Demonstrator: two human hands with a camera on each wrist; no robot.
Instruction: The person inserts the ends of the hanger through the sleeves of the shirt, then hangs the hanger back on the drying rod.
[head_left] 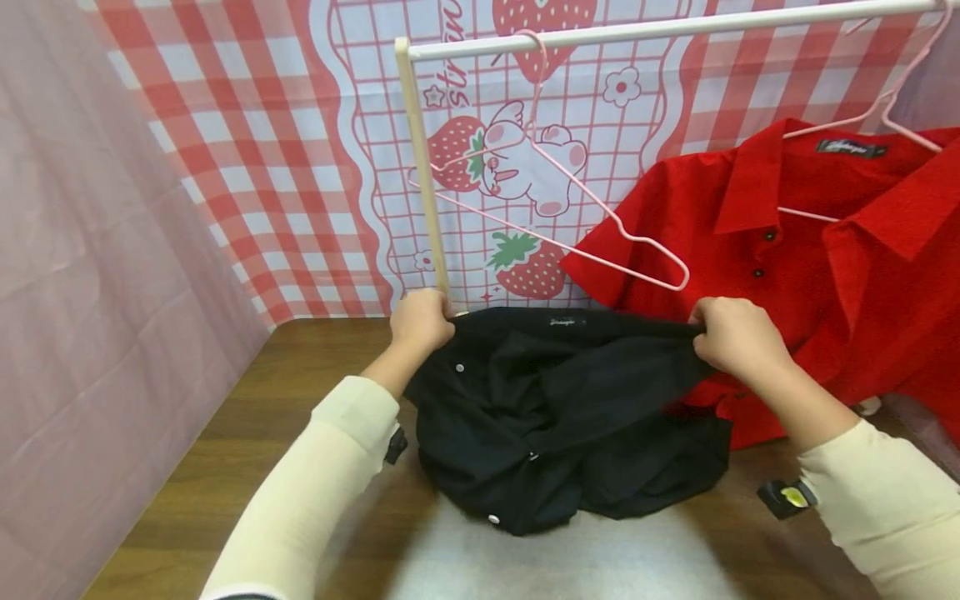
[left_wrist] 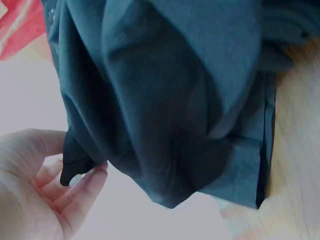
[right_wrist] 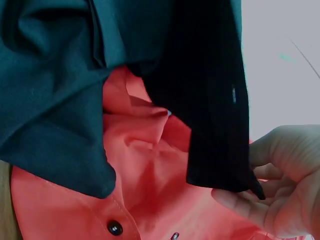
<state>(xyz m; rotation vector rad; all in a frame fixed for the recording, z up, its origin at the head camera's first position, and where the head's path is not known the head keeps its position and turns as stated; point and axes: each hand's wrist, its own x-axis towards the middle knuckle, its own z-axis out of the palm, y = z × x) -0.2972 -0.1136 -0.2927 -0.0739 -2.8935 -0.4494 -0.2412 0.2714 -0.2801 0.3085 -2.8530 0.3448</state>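
Observation:
A black shirt with white buttons and a small label hangs stretched between both hands, its lower part bunched near the table. The left hand pinches one end of its top edge; in the left wrist view, a white button shows by the fingers. The opposite end is gripped by the right hand, in front of the red shirt. In the right wrist view, the thumb and fingers pinch a corner of the black cloth. Above the black shirt, a bare pink hanger hangs from the rail.
A white rail on a pale wooden post crosses the back. On the right, a red shirt hangs on another pink hanger. A patterned cloth backs the brown wooden table; a pink curtain borders the left.

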